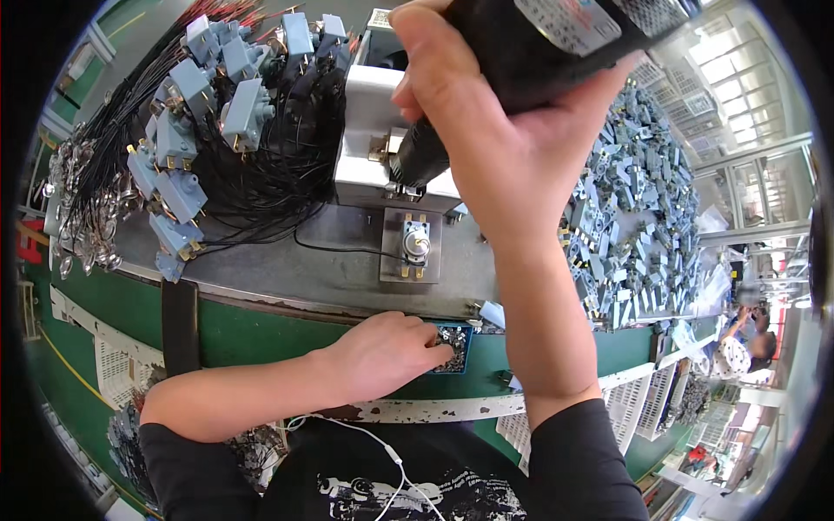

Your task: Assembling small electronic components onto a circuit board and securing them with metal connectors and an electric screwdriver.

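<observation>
My right hand (508, 143) is wrapped round the thick body of a black power screwdriver (512, 65). The tool's narrow front end points down beside a white and grey metal fixture (365, 130). Low at the front, my left hand (387, 356) has its fingers pressed together at a blue tray (469, 347) of small dark metal parts, probably screws; whatever they pinch is hidden. Between the hands and the fixture, a round-faced component with brass terminals (416, 245) rests on a small metal plate (391, 265). A black wire (339, 249) runs from it to the left.
Grey-blue housings (178, 139) with black wires are piled at the left, beside shiny metal parts (87, 208). A large heap of similar housings (630, 208) covers the right of the bench. Green belt (252, 339) runs along the front. Another person (743, 352) is at far right.
</observation>
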A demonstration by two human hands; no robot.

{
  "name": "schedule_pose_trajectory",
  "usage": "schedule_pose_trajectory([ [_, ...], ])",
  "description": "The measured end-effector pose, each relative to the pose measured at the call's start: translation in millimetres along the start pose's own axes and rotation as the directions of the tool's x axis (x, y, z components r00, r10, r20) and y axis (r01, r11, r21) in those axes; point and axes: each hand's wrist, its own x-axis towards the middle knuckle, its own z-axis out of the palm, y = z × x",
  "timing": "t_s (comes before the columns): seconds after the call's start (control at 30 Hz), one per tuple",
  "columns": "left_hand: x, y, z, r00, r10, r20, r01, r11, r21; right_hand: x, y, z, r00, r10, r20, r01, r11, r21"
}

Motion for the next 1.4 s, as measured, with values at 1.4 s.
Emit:
schedule_pose_trajectory([
  [1.4,-5.5,7.2,5.2,1.0,0.013,-0.024,-0.006,0.959,0.282,-29.7,-72.3,-50.1,0.99,0.122,-0.065,-0.135,0.954,-0.268],
])
